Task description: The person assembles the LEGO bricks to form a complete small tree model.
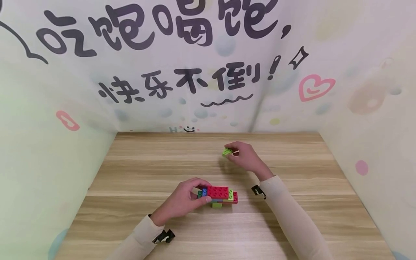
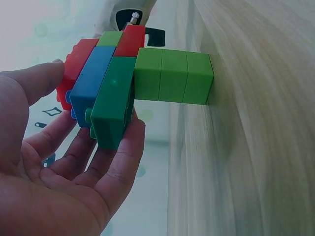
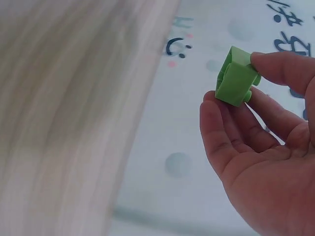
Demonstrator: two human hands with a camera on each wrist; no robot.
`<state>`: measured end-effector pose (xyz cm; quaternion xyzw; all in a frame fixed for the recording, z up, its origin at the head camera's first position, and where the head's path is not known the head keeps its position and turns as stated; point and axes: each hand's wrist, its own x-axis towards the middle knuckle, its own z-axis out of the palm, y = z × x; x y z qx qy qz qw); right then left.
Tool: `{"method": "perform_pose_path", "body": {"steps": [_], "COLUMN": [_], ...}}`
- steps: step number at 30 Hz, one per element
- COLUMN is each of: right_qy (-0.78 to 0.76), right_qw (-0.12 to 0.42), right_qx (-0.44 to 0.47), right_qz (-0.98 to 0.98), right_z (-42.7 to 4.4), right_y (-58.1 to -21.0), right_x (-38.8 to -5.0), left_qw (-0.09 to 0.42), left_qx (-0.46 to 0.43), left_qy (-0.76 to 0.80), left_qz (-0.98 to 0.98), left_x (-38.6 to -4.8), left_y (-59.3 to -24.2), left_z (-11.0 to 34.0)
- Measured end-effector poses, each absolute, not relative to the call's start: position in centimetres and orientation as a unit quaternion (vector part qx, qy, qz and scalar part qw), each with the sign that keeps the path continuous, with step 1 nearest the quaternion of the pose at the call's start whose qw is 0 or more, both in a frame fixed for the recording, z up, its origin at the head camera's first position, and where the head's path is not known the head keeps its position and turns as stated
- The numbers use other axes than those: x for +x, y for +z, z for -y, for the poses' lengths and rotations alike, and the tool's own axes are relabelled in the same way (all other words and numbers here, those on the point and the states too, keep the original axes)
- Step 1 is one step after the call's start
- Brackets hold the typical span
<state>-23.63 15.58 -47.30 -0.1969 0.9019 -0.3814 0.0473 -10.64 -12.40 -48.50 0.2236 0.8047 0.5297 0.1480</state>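
Near the middle of the table, my left hand (image 1: 182,198) holds the left end of a toy brick structure, thumb on the near side and fingers on the far side. A red brick (image 1: 217,192) tops it, with blue, light green and another red brick around it. In the left wrist view, a dark green brick (image 2: 112,105) lies under a blue brick (image 2: 92,83), and a column of light green bricks (image 2: 173,76) reaches down to the table. Farther back, my right hand (image 1: 247,158) pinches a small light green brick (image 3: 237,77) above the table, its studs toward the palm.
The wood-grain table (image 1: 156,151) meets a printed back wall (image 1: 214,119) with dark lettering. Pale side walls (image 1: 364,137) stand to the left and right. Black straps with small devices (image 1: 164,236) sit on both wrists.
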Motion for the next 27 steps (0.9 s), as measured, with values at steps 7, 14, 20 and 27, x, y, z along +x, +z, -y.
{"method": "perform_pose_path", "body": {"steps": [7, 14, 20, 27], "right_qy": [-0.384, -0.398, -0.404, -0.398], "right_qw": [0.026, -0.003, -0.027, -0.050], "right_qx": [-0.223, -0.267, -0.320, -0.362], "right_qz": [-0.896, -0.878, -0.857, -0.842], "right_z": [-15.3, -15.2, -15.2, -15.1], "right_y": [-46.1, -45.3, -44.9, -44.4], "right_x": [-22.0, -20.1, -18.4, -16.6], "left_qw": [0.149, 0.144, 0.143, 0.148], "left_qx": [0.226, 0.228, 0.226, 0.223], "left_qy": [0.534, 0.536, 0.534, 0.535], "left_qz": [-0.801, -0.800, -0.802, -0.802], "left_x": [-10.7, -10.6, -10.5, -10.5], "left_y": [-48.6, -48.5, -48.5, -48.5], "left_z": [12.4, 12.4, 12.4, 12.4]}}
